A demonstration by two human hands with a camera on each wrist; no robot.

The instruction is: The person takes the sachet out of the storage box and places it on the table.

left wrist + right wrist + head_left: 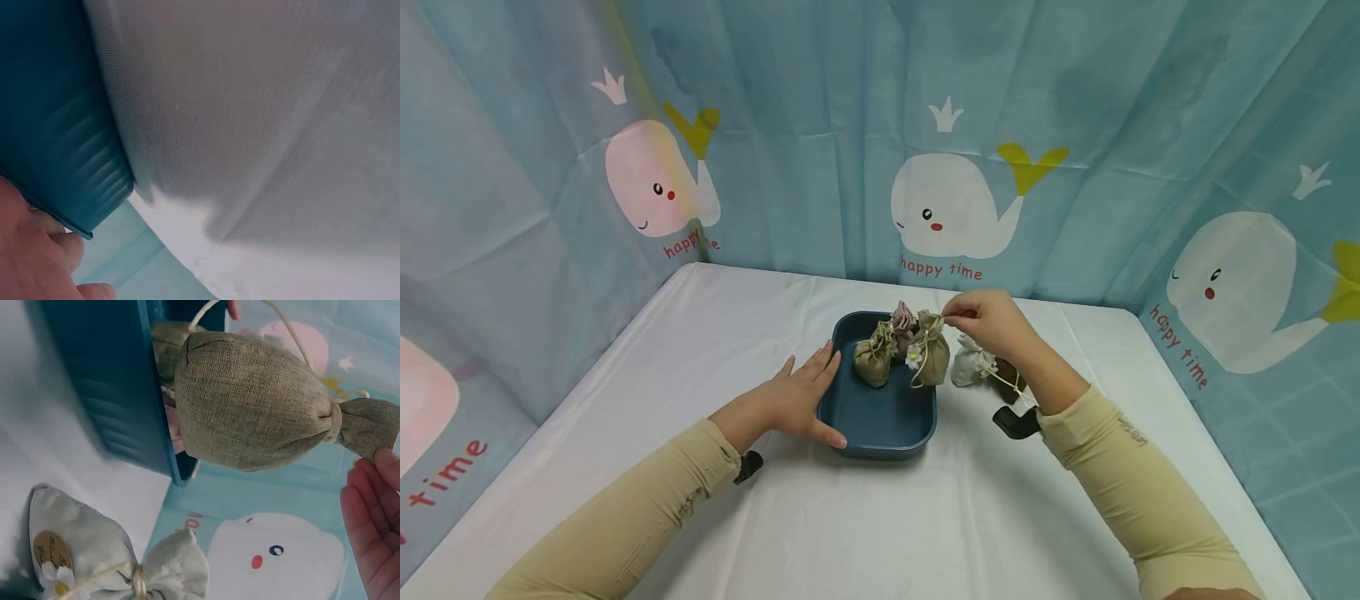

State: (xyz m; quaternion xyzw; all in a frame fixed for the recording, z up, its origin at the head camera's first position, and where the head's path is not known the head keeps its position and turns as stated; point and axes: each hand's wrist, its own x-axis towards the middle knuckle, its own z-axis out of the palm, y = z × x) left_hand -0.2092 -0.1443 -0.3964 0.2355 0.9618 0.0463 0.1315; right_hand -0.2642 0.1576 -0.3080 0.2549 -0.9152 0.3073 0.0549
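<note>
My right hand (992, 321) pinches the gathered top of a brown drawstring sachet (250, 403) with a cord and a white flower. This sachet hangs over the right rim of a dark blue rectangular tray (880, 421). Inside the tray lie an olive sachet (872, 364) and a mauve one (903, 321), partly hidden. My left hand (797, 396) rests with spread fingers on the tray's left rim; the left wrist view shows its fingers at the edge. Just right of the tray sits a white sachet (87, 540) with a round label and a flower.
A dark brown sachet (1009, 382) lies beside the white one, partly behind my right forearm. The white cloth-covered table (865, 533) meets a blue curtain (790, 167) printed with whales at its back and sides.
</note>
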